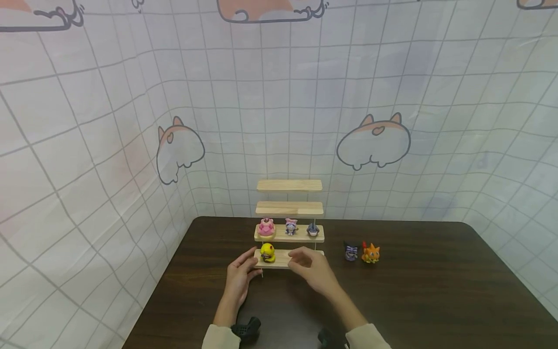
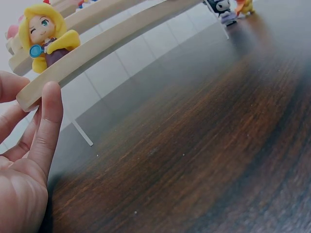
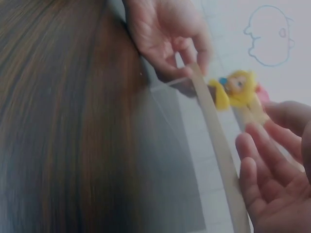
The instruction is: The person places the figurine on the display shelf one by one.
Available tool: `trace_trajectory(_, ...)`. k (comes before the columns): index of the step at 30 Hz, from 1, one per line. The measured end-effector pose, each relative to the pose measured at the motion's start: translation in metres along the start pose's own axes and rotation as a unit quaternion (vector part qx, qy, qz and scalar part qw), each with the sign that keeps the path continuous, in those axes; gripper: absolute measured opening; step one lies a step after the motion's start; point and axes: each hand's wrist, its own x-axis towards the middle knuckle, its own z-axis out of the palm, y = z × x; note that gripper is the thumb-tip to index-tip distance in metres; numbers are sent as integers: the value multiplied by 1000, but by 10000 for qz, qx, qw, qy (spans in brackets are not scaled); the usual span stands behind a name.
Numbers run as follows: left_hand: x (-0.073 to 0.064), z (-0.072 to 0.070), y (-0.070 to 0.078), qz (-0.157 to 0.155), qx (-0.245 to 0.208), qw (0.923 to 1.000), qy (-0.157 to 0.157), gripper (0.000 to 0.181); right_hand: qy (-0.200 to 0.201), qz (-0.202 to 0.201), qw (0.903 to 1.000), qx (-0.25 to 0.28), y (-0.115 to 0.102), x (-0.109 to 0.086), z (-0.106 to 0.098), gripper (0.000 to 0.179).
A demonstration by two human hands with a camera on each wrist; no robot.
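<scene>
A stepped wooden display rack stands at the table's back, its boards one above another. My left hand pinches the left end of the lowest board, fingers below it in the left wrist view. On that end stands a yellow-haired doll figurine with a blue round item in its hand. My right hand hovers by the board's right part, thumb and fingers apart, with nothing between them in the right wrist view. Whether its fingertips touch the board, I cannot tell.
One board up stand a pink figurine, a pink-and-purple figurine and a grey-blue figurine. On the dark table, right of the rack, are a black-and-purple figurine and an orange figurine. A gridded cloth hangs behind.
</scene>
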Motion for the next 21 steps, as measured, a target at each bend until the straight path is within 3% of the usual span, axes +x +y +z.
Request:
trace_trajectory(12, 1, 0, -1, 6, 18, 10000, 74, 43, -314, -246, 9992, -17, 8, -19, -49, 30)
trace_trajectory(21, 1, 1, 0, -31, 16, 10000, 58, 44, 141, -113, 9997, -175, 12, -24, -97, 28)
